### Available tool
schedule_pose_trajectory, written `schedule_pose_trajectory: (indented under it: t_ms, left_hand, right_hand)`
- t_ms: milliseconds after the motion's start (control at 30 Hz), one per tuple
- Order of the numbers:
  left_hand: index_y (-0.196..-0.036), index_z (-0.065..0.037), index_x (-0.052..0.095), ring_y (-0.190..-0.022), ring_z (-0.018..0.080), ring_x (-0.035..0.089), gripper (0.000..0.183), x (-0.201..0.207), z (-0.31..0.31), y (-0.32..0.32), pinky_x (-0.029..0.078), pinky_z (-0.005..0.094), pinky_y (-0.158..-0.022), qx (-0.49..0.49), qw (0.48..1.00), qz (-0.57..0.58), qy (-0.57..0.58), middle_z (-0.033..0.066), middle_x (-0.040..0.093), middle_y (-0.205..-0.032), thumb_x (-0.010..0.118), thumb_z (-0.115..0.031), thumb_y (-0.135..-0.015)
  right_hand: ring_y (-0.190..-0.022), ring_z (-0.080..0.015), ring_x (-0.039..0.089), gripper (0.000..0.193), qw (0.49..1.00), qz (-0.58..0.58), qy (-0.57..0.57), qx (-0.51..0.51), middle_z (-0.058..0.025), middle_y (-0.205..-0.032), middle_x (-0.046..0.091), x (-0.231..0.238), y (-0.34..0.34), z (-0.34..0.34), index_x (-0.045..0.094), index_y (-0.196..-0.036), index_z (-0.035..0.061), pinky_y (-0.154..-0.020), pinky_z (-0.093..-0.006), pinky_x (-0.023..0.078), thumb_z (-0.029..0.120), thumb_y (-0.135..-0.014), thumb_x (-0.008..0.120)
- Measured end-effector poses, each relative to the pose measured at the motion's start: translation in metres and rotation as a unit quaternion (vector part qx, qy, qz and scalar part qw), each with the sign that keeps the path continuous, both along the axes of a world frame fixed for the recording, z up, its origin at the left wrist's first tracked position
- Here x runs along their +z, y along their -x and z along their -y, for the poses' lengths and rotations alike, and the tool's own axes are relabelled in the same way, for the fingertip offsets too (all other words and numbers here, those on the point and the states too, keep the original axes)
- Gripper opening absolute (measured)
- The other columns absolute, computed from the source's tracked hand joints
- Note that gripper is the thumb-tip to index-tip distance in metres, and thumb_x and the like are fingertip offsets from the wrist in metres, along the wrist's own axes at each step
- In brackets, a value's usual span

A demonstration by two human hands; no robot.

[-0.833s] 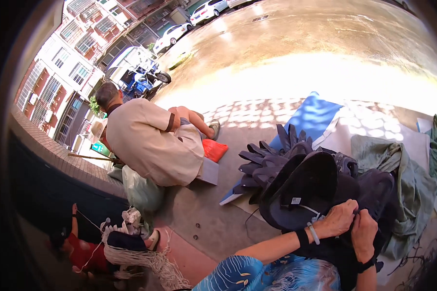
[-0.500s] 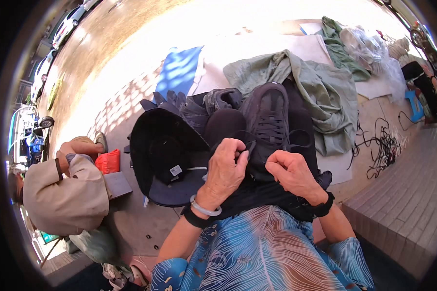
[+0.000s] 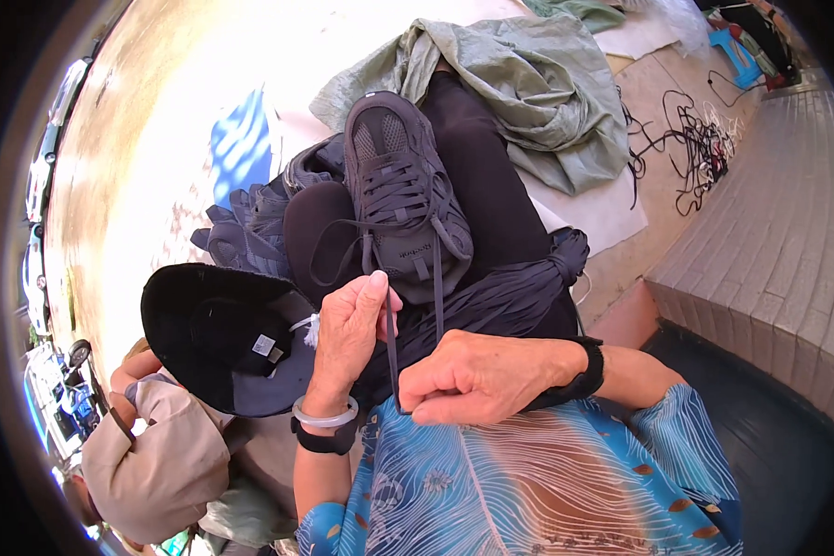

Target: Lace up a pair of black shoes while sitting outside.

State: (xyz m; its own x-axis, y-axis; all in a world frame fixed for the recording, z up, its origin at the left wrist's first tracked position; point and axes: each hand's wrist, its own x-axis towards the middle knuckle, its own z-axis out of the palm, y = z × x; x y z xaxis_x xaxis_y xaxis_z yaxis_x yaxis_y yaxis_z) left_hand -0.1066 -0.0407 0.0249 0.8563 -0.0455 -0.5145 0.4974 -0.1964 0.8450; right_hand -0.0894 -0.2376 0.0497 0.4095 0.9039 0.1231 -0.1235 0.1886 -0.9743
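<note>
A dark grey lace-up sneaker [image 3: 406, 195] rests on my lap, between my black-trousered legs, its toe pointing away. Thumb and fingers of my left hand [image 3: 347, 334] are pinched on a dark shoelace [image 3: 392, 347] just below the shoe's heel end. That lace runs down to my right hand [image 3: 473, 378], whose curled fingers grip it close to my patterned shirt. Another strand drops from the shoe's right side behind the right hand. A loose loop of lace curves out left of the tongue.
Left of my knee lie more dark grey shoes [image 3: 250, 222] and an upturned black cap [image 3: 213, 334]. A green cloth [image 3: 547, 102] spreads beyond my legs. Tangled black cords [image 3: 690, 153] lie on the ground by a slatted grey ledge [image 3: 760, 222]. Another person in beige [image 3: 157, 459] sits lower left.
My view has shifted, so the shoe appears farther left and higher. My right hand has come in toward my body, and a length of lace now stretches between both hands.
</note>
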Motion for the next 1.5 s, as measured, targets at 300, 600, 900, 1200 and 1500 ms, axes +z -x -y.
schedule_pose_trajectory:
  t_ms: [300,600,900,1200,1500]
  left_hand:
    - [-0.121,0.007,0.055,-0.066,0.0131,0.06,0.048,0.005,0.046,-0.013,0.054,0.0281,-0.068,-0.022,0.948,-0.139,0.285,0.0063,0.063,-0.079,0.042,-0.036,-0.104]
    - [-0.102,0.001,0.058,-0.058,0.0081,0.045,0.035,-0.006,0.024,-0.008,0.055,0.029,-0.066,0.098,0.951,-0.121,0.269,-0.0027,0.043,-0.068,0.045,-0.031,-0.103]
    - [-0.086,-0.004,0.056,-0.05,0.0027,0.033,0.035,-0.011,0.018,0.004,0.04,0.0219,-0.046,0.109,0.963,-0.115,0.217,-0.0069,0.036,-0.06,0.05,-0.034,-0.101]
    - [-0.085,-0.004,0.058,-0.044,-0.0008,0.023,0.038,0.002,0.025,0.004,0.02,0.0178,-0.04,0.067,0.96,-0.158,0.221,-0.01,0.031,-0.057,0.05,-0.038,-0.101]
    - [-0.089,0.002,0.058,-0.046,0.0017,0.016,0.043,0.029,0.028,-0.003,0.017,0.0194,-0.038,-0.029,0.904,-0.227,0.361,-0.0097,0.022,-0.057,0.039,-0.032,-0.105]
  right_hand:
    - [-0.057,-0.0233,0.055,0.013,0.997,0.026,0.068,0.039,-0.0116,-0.067,0.057,-0.009,0.012,-0.015,0.057,-0.083,-0.0008,-0.056,-0.0339,0.044,0.01,-0.089,0.059]
    - [-0.057,-0.0273,0.056,0.011,0.991,0.035,0.127,-0.007,-0.0123,-0.066,0.058,-0.011,0.008,0.009,0.059,-0.081,-0.0004,-0.058,-0.0359,0.045,0.009,-0.086,0.06]
    - [-0.081,-0.0211,0.062,0.009,0.973,0.126,0.084,-0.177,-0.0112,-0.094,0.064,-0.004,-0.009,0.032,0.065,-0.082,0.0005,-0.071,-0.0309,0.05,0.001,-0.076,0.071]
    - [-0.085,-0.0178,0.064,0.009,0.98,0.143,0.053,-0.126,-0.0097,-0.099,0.065,0.001,-0.005,0.026,0.065,-0.091,0.0006,-0.075,-0.0295,0.052,0.007,-0.085,0.067]
    - [-0.075,-0.0296,0.065,0.047,0.936,0.088,0.205,-0.273,-0.015,-0.084,0.064,-0.039,0.002,0.028,0.05,-0.133,0.0007,-0.072,-0.0368,0.052,0.004,-0.087,0.058]
